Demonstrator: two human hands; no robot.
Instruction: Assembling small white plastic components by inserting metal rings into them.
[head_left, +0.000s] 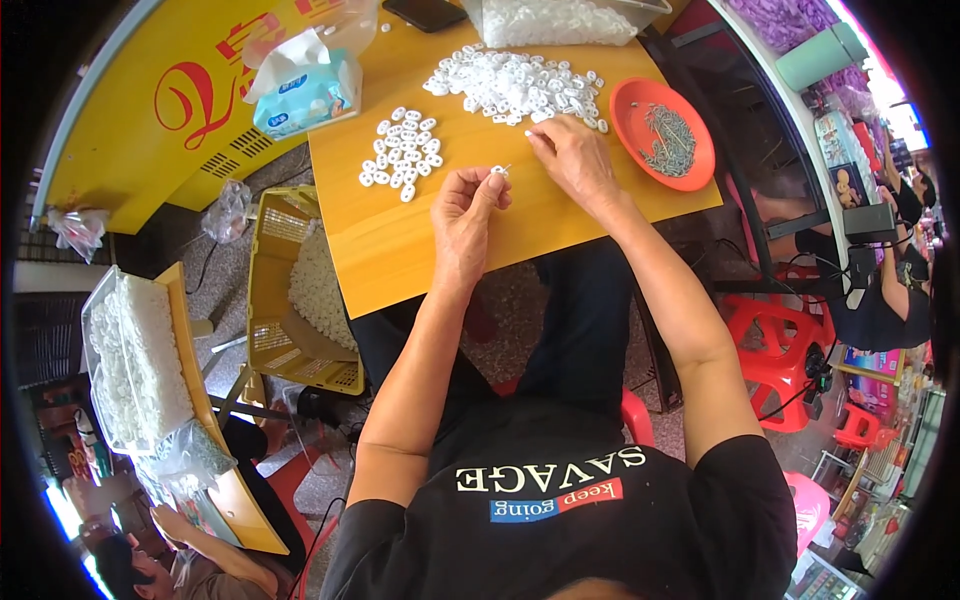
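My left hand (467, 215) is closed in a pinch above the wooden table, gripping a small white plastic piece (498, 171) with a thin metal pin sticking out. To its right, my right hand (578, 165) bends down at the near edge of a heap of small white plastic pieces (515, 82). Its thumb and forefinger close on a bit of white at their tips, too small to make out fully. Left of my hands lies a flatter group of white oval two-holed pieces (401, 150). A red bowl (622, 100) of thin metal pins (668, 143) stands right of my right hand.
At the table's back are a clear bin (650, 8) of white pieces, a dark phone (425, 12) and a tissue pack (307, 95). A yellow crate (262, 340) stands below left. Red stools (770, 345) are at right; another person (225, 565) sits lower left.
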